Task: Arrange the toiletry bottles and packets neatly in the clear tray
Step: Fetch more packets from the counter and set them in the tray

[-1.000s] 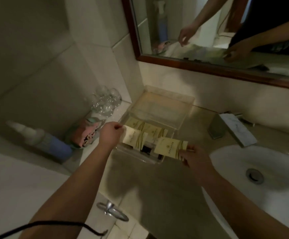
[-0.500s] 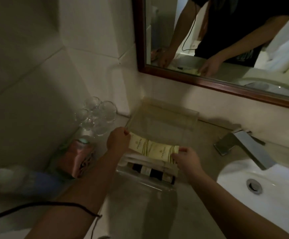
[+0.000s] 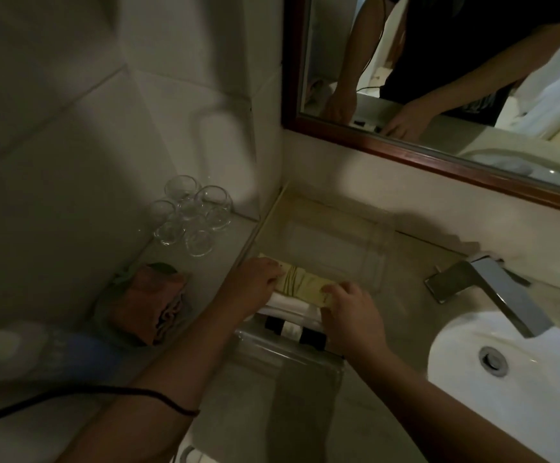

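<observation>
Both hands are pressed down flat on the cream packets with gold stripes [image 3: 300, 284]: the left hand [image 3: 255, 282] on the left end, the right hand [image 3: 352, 307] on the right end, fingers bent over them. Around both hands, the big clear plastic tray [image 3: 335, 228] is seen, bare at the far side. Just under the packets, some soft white things [image 3: 288, 304] are tucked. Nearer than the hands, small black-and-white bottles [image 3: 292, 329] are laid in a row. Left of the left hand, round clear glass cups [image 3: 191, 213] are grouped. The packets are judged light, thin and bendy, maybe slippery, so the ends are best held. The bottles are probably stiff and can be gripped around the middle.
</observation>
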Motion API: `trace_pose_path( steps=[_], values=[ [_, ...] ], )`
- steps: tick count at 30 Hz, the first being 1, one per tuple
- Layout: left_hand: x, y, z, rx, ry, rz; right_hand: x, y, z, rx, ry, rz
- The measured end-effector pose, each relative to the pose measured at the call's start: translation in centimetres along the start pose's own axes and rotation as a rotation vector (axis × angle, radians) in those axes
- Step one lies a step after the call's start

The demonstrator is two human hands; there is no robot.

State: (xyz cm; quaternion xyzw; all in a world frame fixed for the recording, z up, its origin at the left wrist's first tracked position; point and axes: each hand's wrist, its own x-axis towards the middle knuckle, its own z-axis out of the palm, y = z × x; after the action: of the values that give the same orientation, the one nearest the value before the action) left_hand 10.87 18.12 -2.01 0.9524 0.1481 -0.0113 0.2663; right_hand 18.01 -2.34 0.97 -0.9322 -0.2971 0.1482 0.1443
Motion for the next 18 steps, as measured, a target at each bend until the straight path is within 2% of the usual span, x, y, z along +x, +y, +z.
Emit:
trace_pose_path(
  steps=[6, 11, 18],
  values=[
    [-0.8, 0.1, -0.3, 0.108, -0.125, 0.032, -0.8, -1.1, 1.7, -0.127, -0.254, -0.075],
    [-1.0, 0.8, -0.7, 0.084, -0.170, -0.023, -0.3, -1.1, 2.0, -0.158, -0.322, -0.077],
    [-1.7, 1.2, -1.3, 0.083, -0.213, -0.024, -0.2, 0.6, 1.8, -0.149, -0.370, -0.177]
  ],
)
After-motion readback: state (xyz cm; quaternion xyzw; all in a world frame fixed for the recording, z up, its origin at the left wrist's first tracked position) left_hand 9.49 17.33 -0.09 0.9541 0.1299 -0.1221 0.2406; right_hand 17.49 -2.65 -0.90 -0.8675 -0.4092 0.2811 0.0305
